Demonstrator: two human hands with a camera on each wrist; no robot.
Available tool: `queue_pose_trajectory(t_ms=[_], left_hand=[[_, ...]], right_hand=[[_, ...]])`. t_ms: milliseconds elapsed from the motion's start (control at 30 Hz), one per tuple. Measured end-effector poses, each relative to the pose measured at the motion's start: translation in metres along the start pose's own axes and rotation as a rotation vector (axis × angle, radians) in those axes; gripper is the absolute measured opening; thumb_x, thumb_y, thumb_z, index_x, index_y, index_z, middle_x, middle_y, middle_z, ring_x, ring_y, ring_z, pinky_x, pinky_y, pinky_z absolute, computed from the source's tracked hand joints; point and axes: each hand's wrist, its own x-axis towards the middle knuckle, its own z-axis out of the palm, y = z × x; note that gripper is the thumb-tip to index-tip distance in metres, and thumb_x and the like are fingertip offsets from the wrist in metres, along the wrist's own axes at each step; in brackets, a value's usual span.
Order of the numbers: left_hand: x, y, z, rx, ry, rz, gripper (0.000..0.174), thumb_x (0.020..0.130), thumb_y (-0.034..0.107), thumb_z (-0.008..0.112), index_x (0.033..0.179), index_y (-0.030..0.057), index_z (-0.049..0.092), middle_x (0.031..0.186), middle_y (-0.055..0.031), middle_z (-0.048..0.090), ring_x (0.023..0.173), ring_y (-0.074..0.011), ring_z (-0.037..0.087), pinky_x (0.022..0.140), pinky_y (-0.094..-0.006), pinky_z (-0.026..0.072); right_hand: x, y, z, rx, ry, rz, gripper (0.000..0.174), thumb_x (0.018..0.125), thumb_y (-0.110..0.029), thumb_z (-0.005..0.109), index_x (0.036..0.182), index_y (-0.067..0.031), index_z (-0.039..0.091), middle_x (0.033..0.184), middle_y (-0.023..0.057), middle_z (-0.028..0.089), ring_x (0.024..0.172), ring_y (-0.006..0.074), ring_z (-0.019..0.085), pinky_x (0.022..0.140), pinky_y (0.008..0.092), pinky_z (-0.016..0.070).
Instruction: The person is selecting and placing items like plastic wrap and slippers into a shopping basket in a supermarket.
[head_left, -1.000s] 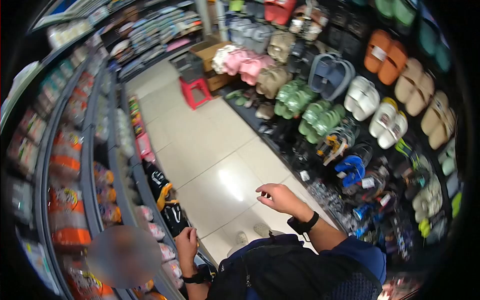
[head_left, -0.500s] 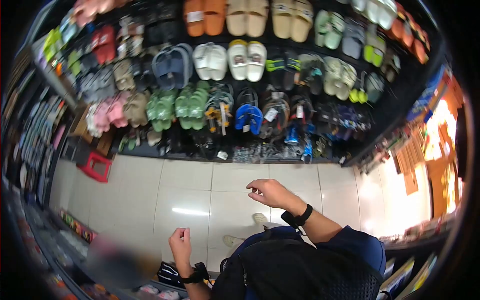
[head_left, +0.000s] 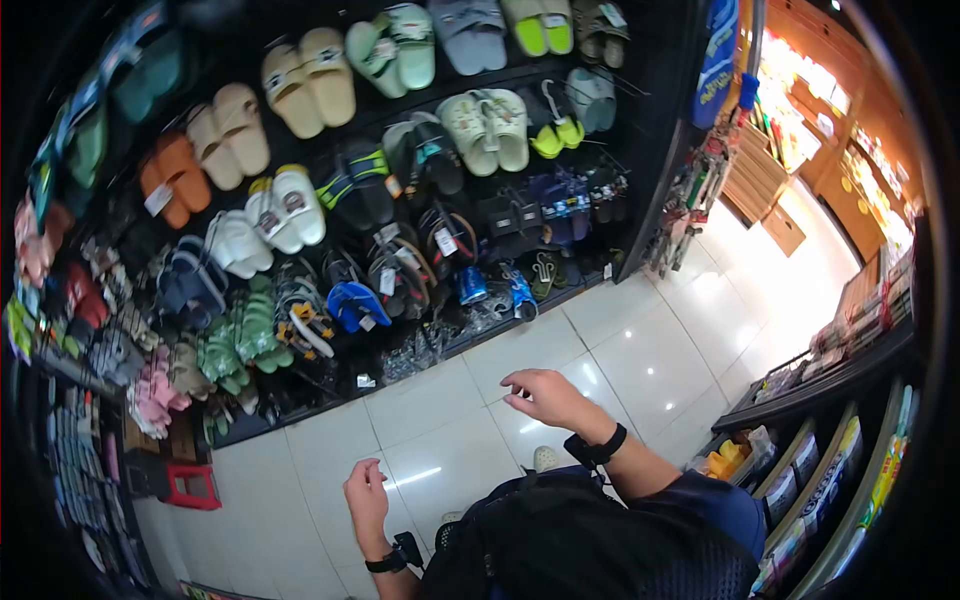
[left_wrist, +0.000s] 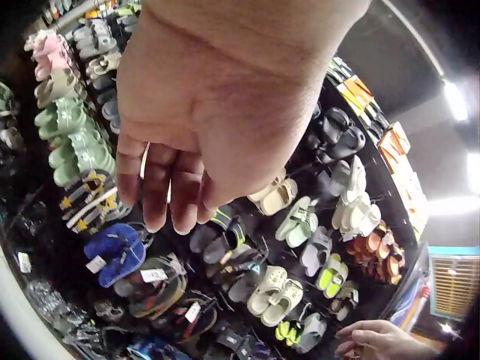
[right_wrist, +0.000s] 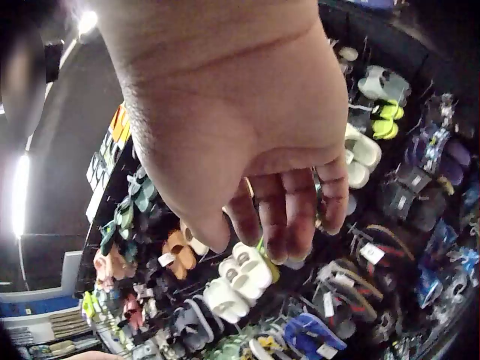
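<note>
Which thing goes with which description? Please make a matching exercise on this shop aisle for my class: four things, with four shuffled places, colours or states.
Column 1
1. Stool
2. Right hand
3. Orange slippers
4. Floor tiles

Column 2
A. Pale, reflecting light
B. Hanging as a pair
C. Red
D. Holding nothing, fingers loosely bent

Pairs: 1-C, 2-D, 3-B, 4-A

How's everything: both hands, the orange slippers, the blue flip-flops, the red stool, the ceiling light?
Left hand: empty, fingers loosely bent
Right hand: empty, fingers loosely bent
Orange slippers: hung up, tagged
Blue flip-flops: tagged
Red stool: on the floor
Ceiling light: on
</note>
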Motion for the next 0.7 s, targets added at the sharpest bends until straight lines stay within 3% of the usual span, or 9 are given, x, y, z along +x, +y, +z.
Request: queue_pose_trajectory(t_ms=[67,300,700], left_hand=[[0.02,0.035,0.032,0.026,-0.09,0.094,0.017,0.1,0.011,0.057,0.101,-0.0011,0.069,0.071,-0.0132,0.07,0.067,-0.0222,0.071,0.064,-0.0345,0.0534],[0.081,0.111,0.114,0.062,-0.273,0.167,0.019,0.102,0.014,0.057,0.1,-0.0012,0.067,0.072,-0.0137,0.07,0.069,-0.024,0.072,0.065,-0.0357,0.0542],[0.188,0.165,0.23,0.007,-0.564,0.294,0.02,0.103,0.018,0.055,0.098,0.0002,0.064,0.074,-0.0143,0.069,0.069,-0.0254,0.071,0.065,-0.0383,0.054]], right_hand=[[-0.004,0.022,-0.035,0.015,0.055,0.053,0.028,0.092,-0.024,0.069,0.113,-0.0042,0.071,0.098,0.0161,0.074,0.089,0.0358,0.071,0.081,0.0445,0.0564],[-0.031,0.074,-0.117,0.049,0.257,0.218,0.029,0.092,-0.022,0.07,0.112,-0.0023,0.072,0.097,0.0168,0.074,0.084,0.0339,0.071,0.077,0.0414,0.0572],[-0.034,0.132,-0.151,0.042,0.436,0.485,0.031,0.09,-0.021,0.071,0.114,-0.002,0.071,0.098,0.0172,0.074,0.082,0.0309,0.072,0.076,0.039,0.0575]])
